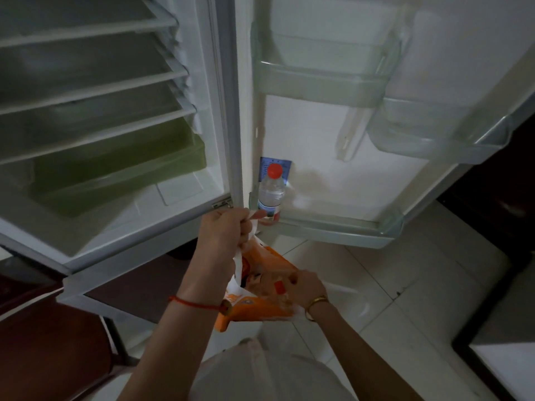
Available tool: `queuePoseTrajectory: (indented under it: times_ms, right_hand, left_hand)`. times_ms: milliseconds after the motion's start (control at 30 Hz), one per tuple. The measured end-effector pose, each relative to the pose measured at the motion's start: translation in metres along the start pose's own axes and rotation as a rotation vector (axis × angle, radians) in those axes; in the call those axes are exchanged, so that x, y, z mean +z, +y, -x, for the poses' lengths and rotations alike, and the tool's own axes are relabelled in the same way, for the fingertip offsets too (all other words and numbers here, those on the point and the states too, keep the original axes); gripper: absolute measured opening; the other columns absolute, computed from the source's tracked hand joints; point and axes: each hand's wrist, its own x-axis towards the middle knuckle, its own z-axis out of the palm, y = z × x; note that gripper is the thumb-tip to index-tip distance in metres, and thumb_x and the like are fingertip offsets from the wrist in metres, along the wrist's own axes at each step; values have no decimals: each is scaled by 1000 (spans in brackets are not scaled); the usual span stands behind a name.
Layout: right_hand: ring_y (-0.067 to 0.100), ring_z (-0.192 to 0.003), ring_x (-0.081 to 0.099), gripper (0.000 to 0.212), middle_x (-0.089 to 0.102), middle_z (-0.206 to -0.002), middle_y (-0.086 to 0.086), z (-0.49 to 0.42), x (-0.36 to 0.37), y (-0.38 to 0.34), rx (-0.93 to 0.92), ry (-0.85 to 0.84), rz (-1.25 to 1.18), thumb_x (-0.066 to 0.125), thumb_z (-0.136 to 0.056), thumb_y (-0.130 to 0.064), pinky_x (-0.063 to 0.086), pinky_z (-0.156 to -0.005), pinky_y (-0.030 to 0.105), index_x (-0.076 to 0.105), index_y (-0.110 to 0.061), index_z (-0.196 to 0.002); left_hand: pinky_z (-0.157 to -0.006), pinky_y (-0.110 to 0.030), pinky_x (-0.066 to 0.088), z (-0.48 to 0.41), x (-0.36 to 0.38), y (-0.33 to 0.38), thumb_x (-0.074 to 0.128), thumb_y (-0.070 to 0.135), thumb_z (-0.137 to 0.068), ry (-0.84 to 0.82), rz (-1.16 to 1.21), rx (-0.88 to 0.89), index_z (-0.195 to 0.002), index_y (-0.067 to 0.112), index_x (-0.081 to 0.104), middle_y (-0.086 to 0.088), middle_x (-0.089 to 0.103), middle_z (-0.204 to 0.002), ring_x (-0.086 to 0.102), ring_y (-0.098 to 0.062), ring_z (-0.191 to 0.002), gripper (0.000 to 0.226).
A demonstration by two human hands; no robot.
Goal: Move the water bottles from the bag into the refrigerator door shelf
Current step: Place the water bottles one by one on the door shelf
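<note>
In the head view, the left hand (224,230), in the middle of the frame, is closed tight round the white handle of the thin orange and white plastic bag (254,309) and holds it up so it hangs open. The right hand (307,287), lower and a bit to the right, is down at the mouth of the bag. Its fingers curl round what looks like a blurry bottle with a red patch (279,286), but the picture is too fuzzy there to be sure how firm the hold is. One clear plastic water bottle with a red cap (270,198) already stands up straight at the left end of the see-through bottom door shelf (333,230), just above the left hand. The rest of that shelf, out to the right, has room. I think a full water bottle is a bit heavy for its size and its sides are smooth, so it could slip. The walls are soft and would dent if squeezed hard. The best place to hold it is likely round the middle, with the whole hand, or up by the hard neck under the cap. The bag is floppy and may cling, so the bottle should come straight up and out.
</note>
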Motion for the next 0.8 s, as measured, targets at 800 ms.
queuePoseTrajectory:
  times_ms: [800]
  right_hand:
    - [0,-81,62,24,71,-88,-13,61,-31,-32,-258,109,-179,77,-67,-45,52,-80,18,77,-32,-88]
  left_hand:
    - [-33,-14,21,33,-32,1,40,6,-98,10,45,54,-100,-10,67,10,25,-39,20,-2,-30,31]
